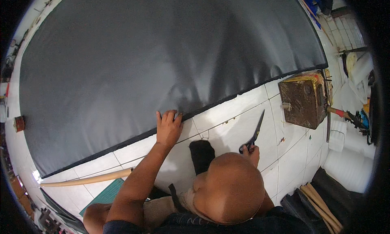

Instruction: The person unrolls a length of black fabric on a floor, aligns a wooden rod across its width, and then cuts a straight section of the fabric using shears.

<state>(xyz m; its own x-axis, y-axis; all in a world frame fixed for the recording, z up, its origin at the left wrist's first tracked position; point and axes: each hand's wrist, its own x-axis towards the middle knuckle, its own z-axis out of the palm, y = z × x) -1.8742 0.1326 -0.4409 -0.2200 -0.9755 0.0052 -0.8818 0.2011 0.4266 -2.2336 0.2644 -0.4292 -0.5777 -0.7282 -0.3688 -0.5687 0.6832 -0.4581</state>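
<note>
A wide sheet of smooth black leather-like material (122,71) lies over the white tiles, its front edge running on a slant before me. On that edge rests my left hand (168,128), fingers apart on the top surface, none wrapped round anything I can see. My right hand (252,152) grips the handles of large black scissors (256,133), off the sheet to the right. The blades point up and away and look closed. My bent knee hides much of the right forearm.
A rusty brown metal box (302,104) stands against the sheet's right front edge. A long tan strip (89,179) and a green mat (106,193) lie at left. White rolls (349,169), black material and tan sticks (321,205) crowd the right side.
</note>
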